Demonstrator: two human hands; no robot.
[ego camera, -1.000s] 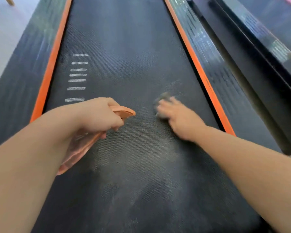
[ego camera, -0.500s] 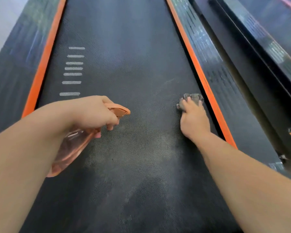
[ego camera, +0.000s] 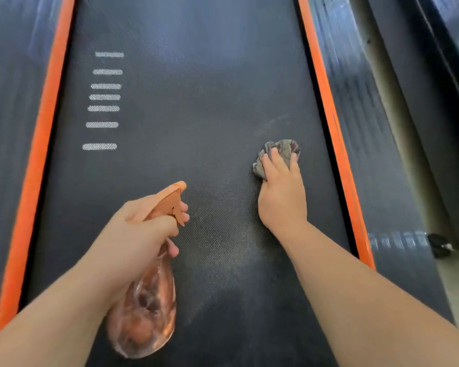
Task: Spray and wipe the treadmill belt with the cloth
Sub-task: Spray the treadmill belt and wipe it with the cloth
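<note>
- The black treadmill belt (ego camera: 196,115) fills most of the view and runs away from the person. It has a fine woven texture.
- A dark ribbed side rail lies along each edge of the belt, the left rail (ego camera: 8,128) and the right rail (ego camera: 361,128).
- An orange strip separates belt from rail on each side, the left strip (ego camera: 37,154) and the right strip (ego camera: 329,128).
- A pale, hazy smear (ego camera: 223,247) spreads over the near middle of the belt, between the two forearms and up toward the right hand.
- The spray bottle (ego camera: 146,308) is clear with an orange tint and has an orange trigger head. It is held above the near left part of the belt, body tilted toward the person and nozzle pointing forward over the belt.
- The left hand (ego camera: 135,234) grips the bottle's neck. The thumb is wrapped over the top and the fingers are curled round the trigger side.
- The right hand (ego camera: 282,197) is on the right side of the belt, close to the right strip. Its fingers are slightly spread and curved over the cloth, pressing it down against the belt.
- The cloth (ego camera: 281,148) is grey and crumpled into a bunch. It shows beyond and to the left of the fingertips, touching the belt.
- Seven short white dashes (ego camera: 104,102) are printed in a column on the far left part of the belt, well apart from both hands.
</note>
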